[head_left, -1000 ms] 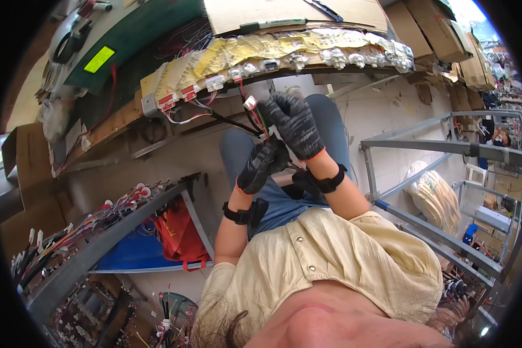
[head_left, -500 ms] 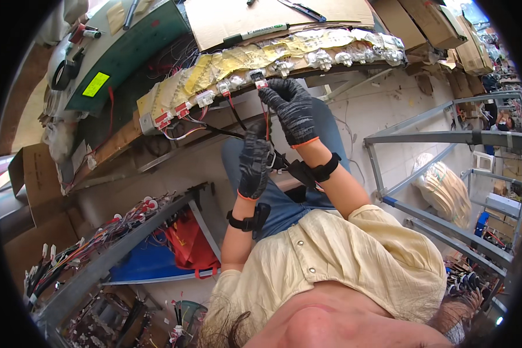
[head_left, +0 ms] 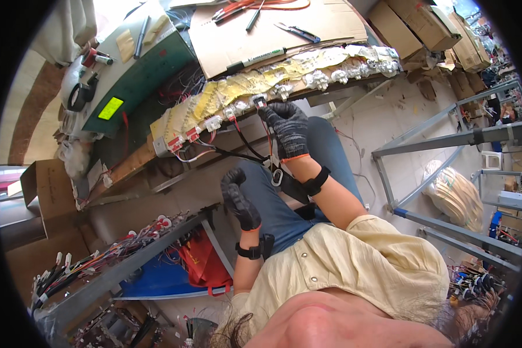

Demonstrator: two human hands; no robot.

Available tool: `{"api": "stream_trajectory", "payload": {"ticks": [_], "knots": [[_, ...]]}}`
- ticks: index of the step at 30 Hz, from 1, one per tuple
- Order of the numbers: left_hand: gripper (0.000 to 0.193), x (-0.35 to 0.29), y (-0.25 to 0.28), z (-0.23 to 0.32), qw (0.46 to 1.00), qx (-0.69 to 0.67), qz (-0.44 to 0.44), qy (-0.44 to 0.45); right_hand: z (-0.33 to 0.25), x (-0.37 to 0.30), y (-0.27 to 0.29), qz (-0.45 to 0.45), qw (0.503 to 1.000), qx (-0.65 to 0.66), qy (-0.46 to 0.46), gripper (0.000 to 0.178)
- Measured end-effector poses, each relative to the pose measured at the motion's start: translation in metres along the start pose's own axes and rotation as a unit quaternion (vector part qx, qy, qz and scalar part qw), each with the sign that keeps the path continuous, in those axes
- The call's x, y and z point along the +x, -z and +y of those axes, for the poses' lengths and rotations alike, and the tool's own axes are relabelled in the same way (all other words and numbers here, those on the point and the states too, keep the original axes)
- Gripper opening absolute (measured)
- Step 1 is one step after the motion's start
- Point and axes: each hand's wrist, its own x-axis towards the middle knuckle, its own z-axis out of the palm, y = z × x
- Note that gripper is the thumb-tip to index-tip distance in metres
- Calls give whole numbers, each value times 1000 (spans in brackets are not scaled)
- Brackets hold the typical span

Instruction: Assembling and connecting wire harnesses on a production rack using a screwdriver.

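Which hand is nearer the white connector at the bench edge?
Right. The right hand has its fingers at the white connector on the bench edge. The left hand is lower, over the lap, well apart from it.

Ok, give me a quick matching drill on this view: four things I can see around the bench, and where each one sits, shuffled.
Things:
1. right hand
2. left hand
3. red bag
4. yellow-green label

Places:
A. under the grey metal rack, lower left
B. raised at the white connector on the bench edge
C. on the green board, upper left
D. curled over the lap, apart from the bench

Pairs: 1-B, 2-D, 3-A, 4-C
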Motion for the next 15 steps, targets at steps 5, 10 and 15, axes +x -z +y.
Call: {"api": "stream_trajectory", "payload": {"ticks": [5, 10, 15], "knots": [[32, -24, -30, 15, 734, 513, -310, -318, -25, 22, 47, -207, 937, -268, 88, 25], [48, -70, -112, -11, 396, 587, -702, -70, -96, -20, 188, -611, 682, -399, 48, 28], [37, -65, -133, -16, 576, 422, -694, -91, -87, -105, 258, -527, 751, -152, -367, 46]]}}
